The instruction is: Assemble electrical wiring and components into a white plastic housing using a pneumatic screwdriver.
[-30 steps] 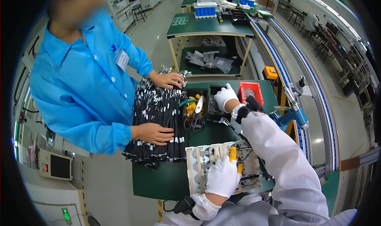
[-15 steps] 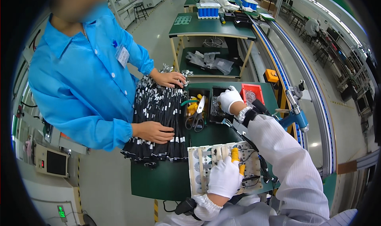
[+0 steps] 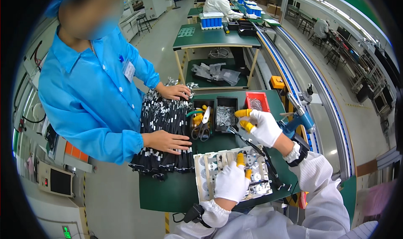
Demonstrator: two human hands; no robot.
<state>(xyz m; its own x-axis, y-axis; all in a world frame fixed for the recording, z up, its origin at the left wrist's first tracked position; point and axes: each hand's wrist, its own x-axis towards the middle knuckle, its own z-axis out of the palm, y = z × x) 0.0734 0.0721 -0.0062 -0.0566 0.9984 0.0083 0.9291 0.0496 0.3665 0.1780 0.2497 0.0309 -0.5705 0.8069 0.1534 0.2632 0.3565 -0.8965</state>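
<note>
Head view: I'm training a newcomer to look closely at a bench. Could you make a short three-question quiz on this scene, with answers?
1. True or false: the left hand is over the pale frame.
2. Multiple choice: what colour is the bin just beyond the right hand?
A) White
B) Red
C) Blue
3. Short answer: which tool with looped handles lies to the left of the black bin of metal pieces?

Key:
1. True.
2. B, red.
3. Scissors.
</note>
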